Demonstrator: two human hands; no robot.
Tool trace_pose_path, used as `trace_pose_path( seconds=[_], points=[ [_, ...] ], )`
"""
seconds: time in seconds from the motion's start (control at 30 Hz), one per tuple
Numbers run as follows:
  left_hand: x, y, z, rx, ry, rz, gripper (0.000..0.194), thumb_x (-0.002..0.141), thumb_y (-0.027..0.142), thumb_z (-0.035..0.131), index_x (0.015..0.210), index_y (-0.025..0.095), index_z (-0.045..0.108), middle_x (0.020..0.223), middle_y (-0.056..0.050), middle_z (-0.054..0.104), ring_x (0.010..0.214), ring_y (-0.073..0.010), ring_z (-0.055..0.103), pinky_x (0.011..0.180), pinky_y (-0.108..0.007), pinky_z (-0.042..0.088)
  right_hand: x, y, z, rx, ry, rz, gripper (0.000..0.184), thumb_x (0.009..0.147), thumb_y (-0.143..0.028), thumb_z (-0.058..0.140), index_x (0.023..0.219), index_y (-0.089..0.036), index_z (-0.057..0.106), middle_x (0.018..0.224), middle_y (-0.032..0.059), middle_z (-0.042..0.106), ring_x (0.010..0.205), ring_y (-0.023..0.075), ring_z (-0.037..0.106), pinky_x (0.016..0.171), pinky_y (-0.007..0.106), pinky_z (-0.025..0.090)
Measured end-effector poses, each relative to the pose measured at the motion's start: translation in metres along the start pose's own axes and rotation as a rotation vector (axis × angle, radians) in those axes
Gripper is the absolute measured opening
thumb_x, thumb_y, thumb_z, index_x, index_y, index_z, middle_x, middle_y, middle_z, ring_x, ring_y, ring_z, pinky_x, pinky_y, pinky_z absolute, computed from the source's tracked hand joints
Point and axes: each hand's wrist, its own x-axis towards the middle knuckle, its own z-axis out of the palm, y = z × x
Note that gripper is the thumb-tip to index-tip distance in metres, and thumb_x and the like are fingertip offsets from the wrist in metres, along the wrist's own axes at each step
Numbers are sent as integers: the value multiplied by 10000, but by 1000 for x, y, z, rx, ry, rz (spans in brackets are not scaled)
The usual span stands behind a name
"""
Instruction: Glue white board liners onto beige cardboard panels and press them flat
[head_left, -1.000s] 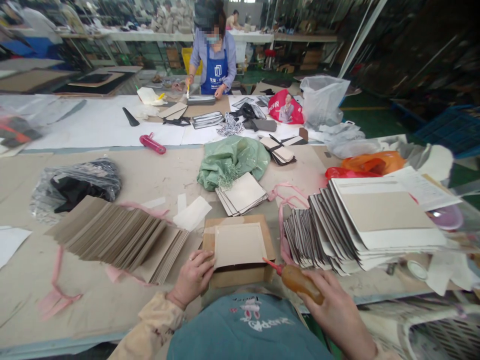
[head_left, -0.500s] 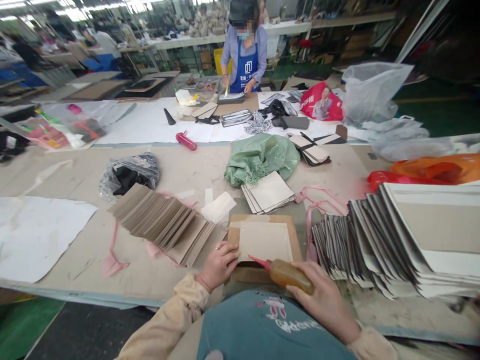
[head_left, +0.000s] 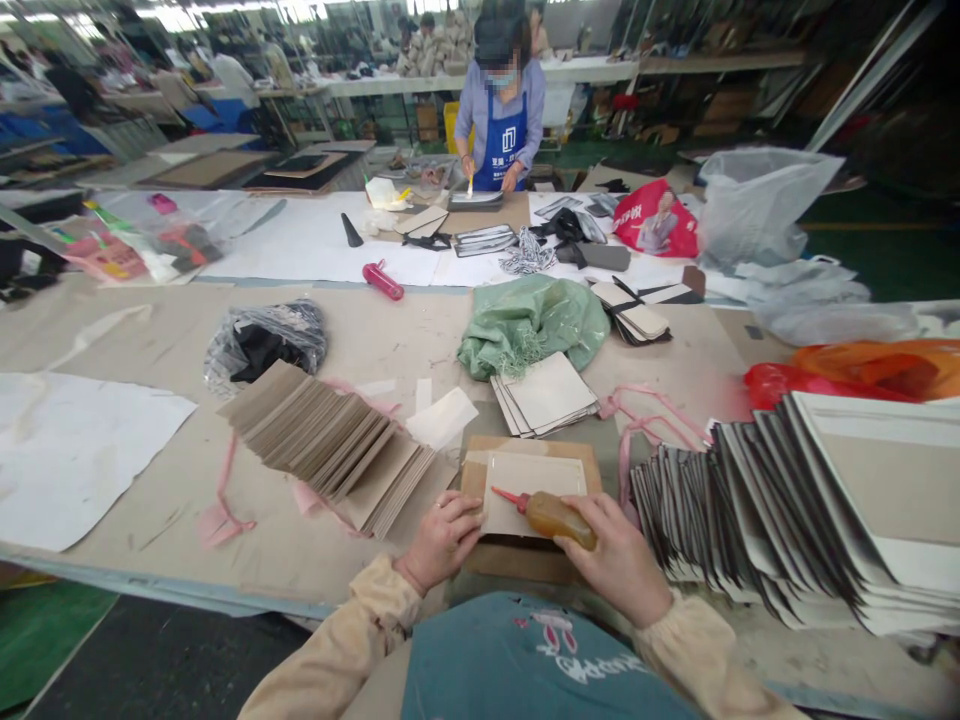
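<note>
My right hand (head_left: 619, 560) grips an amber glue bottle (head_left: 551, 515) with a red nozzle, its tip over the left part of a pale square card (head_left: 544, 472). That card lies on a brown cardboard board (head_left: 525, 560) at the table's near edge. My left hand (head_left: 442, 540) rests with curled fingers on the card's left edge, pressing it down. A fanned row of brown cards (head_left: 330, 440) lies just left of the hands. A big fanned stack of white-and-grey folded sheets (head_left: 810, 500) lies to the right.
A small pile of pale cards (head_left: 544, 395) and a green bag (head_left: 532, 320) lie behind the board. Pink strips (head_left: 645, 410) trail on the table. A black plastic bundle (head_left: 266, 340) sits at left. A person in a blue apron (head_left: 501, 110) works at the far table.
My right hand has brought the glue bottle up and left, so its nozzle is now over the card. The view has tilted slightly; my left hand stays on the card's edge.
</note>
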Motion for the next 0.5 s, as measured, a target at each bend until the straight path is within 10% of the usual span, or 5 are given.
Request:
trace_pose_path(
  seconds=[0.33,0.5],
  points=[
    [-1,0,1,-19,-16,-2,151,836,167,560,941,212,657,1096,-74,633,1027,-198,536,891,-392,473,-25,-1,-11,211,-217,136,339,720,-296,618,1049,-228,572,1047,62,574,991,233,559,890,385,446],
    [1,0,-1,-4,-35,9,176,837,161,551,986,206,633,1095,-80,628,1033,-207,533,899,-397,471,-61,21,-12,832,-208,418,603,691,-495,634,1193,-197,485,1077,107,619,989,275,595,839,414,479]
  ],
)
